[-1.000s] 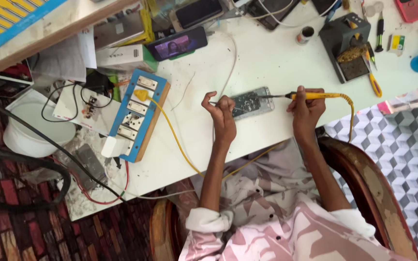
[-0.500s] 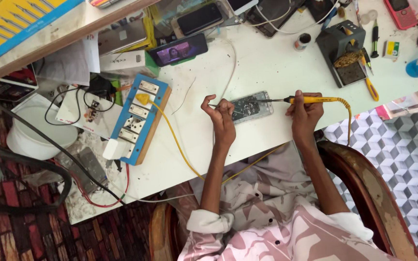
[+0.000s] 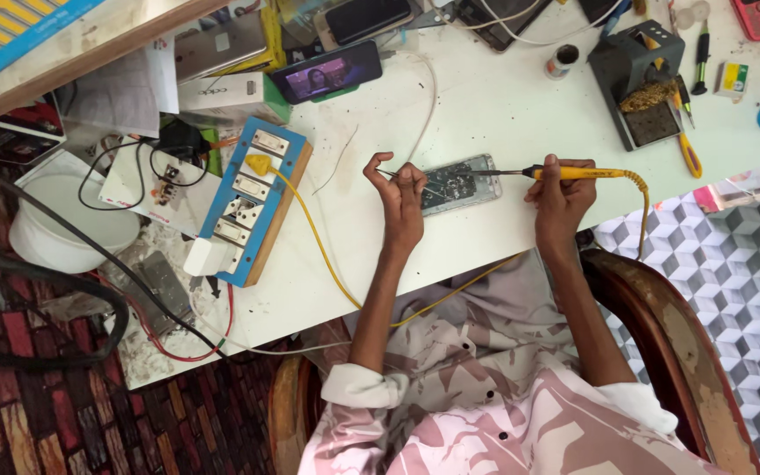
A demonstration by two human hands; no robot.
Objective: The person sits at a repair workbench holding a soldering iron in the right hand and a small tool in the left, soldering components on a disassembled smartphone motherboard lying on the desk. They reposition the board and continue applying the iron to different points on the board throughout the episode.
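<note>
Item: opened grey smartphone with exposed circuit board [image 3: 457, 184], lying flat near the front edge of the white tabletop [image 3: 503, 97], between the person's two hands.

Right hand [image 3: 561, 195]: closed around the yellow-handled soldering iron [image 3: 573, 172], just right of the phone; the metal tip reaches left over the phone's board. Whether the tip touches the board cannot be told.

Left hand [image 3: 402, 198]: at the phone's left end, fingers curled, apparently pinching a thin strand of wire or solder; the strand is too fine to confirm.

Also present: yellow cable [image 3: 318, 237] running from the blue-and-wood socket board [image 3: 248, 202], left of the phone, under the left forearm; black soldering stand with brass wool [image 3: 639, 84], up and right of the phone; second smartphone with lit screen [image 3: 327, 72], propped up and left of it.

Risks, as judged: the left fingertips sit close to the hot tip, so a slip could burn them; lingering heat could lift a pad; the trailing yellow cable could snag on the forearm and jerk the iron.
</note>
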